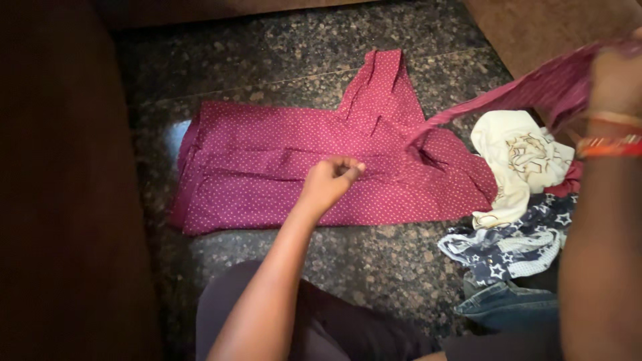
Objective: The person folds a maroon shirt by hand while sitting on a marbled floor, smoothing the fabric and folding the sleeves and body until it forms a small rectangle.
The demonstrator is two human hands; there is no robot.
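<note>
Pinched shut, the left hand (332,179) pins the middle of a magenta white-dotted cotton garment (267,180) spread flat on the speckled granite floor (374,261); the right hand (616,77) grips its sleeve end (535,90), lifted taut. Folding appears mid-step; laying the sleeve across calls for steady anchoring.

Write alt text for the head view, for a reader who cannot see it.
A person's left hand pinches the middle of a magenta dotted garment spread on a dark speckled stone floor, while the right hand lifts one end of it up at the right. A pile of other clothes lies beside it.
</note>
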